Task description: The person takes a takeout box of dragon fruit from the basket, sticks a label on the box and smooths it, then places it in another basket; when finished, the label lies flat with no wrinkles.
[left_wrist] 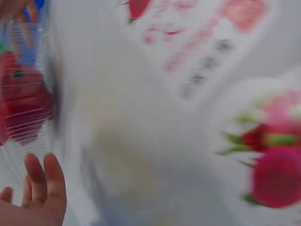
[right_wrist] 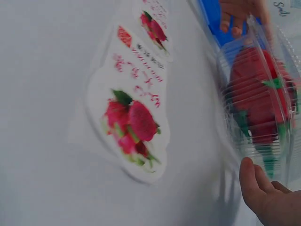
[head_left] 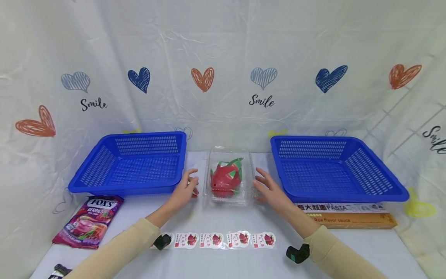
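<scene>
A clear plastic clamshell box (head_left: 246, 195) stands between my hands, with a red dragon fruit (head_left: 224, 176) with green tips inside it. My left hand (head_left: 186, 186) is beside the box's left side, fingers loosely bent and holding nothing. On the other side, my right hand (head_left: 270, 188) has its fingertips right by the box wall. In the right wrist view, the fingertips (right_wrist: 248, 172) overlap the box's lower edge. The left wrist view shows the left fingers (left_wrist: 54, 174) near the ribbed box wall. In front lies a strip of dragon fruit stickers (head_left: 210, 240).
A blue basket (head_left: 127, 190) stands at the left and another blue basket (head_left: 345, 197) at the right. A purple candy bag (head_left: 88, 223) lies before the left one. A pasta box (head_left: 352, 220) lies before the right one. A patterned curtain (head_left: 223, 116) hangs behind.
</scene>
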Motion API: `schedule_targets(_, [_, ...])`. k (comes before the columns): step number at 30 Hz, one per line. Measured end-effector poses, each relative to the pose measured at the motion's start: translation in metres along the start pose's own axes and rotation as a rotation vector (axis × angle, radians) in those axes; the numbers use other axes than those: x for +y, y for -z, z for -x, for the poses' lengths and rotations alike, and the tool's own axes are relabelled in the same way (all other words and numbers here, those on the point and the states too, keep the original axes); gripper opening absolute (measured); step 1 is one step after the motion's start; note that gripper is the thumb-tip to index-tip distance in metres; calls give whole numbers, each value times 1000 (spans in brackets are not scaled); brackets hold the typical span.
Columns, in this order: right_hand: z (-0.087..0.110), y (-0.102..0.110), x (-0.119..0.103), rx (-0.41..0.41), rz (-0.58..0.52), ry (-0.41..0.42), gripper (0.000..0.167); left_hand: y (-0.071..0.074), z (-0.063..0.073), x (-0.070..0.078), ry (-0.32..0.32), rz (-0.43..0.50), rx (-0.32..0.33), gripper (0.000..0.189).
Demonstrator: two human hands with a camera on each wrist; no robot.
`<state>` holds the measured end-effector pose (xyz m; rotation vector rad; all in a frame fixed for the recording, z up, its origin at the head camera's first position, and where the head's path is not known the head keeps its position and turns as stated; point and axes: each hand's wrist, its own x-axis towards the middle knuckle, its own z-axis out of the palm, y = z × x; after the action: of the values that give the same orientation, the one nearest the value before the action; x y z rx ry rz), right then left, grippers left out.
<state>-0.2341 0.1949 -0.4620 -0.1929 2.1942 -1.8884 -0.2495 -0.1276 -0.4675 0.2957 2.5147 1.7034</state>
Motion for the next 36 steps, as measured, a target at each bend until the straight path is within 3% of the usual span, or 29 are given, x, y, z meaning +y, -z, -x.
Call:
schedule_targets(3, [15, 4, 2, -13, 4, -19, 66, 0, 11, -9, -15, -165, 94, 26])
schedule_targets(6, [33, 8, 2, -24, 45, -28, 65, -3, 24, -14, -114, -410, 101, 13])
schedule_targets(9, [52, 11, 0, -5, 103, -32, 63, -9, 39, -13, -264, -584, 75, 7])
schedule_targets(14, [76, 14, -4, 18, 174, -13, 58, -25, 58, -4, -493, -699, -79, 8])
schedule_targets(18, [91, 13, -4, 23, 248, 33, 50, -47, 67, 8, -544, -684, -250, 19])
schedule_targets(22, [102, 14, -1, 43, 322, 76, 41, -74, 72, 20, -490, -539, -349, 25])
schedule_targets(25, [108, 15, 2, 43, 381, 122, 36, -93, 70, 26, -459, -424, -387, 27])
schedule_targets(28, [113, 17, 6, 37, 443, 188, 32, -108, 65, 30, -452, -369, -404, 26])
schedule_targets(36, [120, 17, 18, 76, 521, 289, 27, -129, 55, 41, -358, -353, -441, 22])
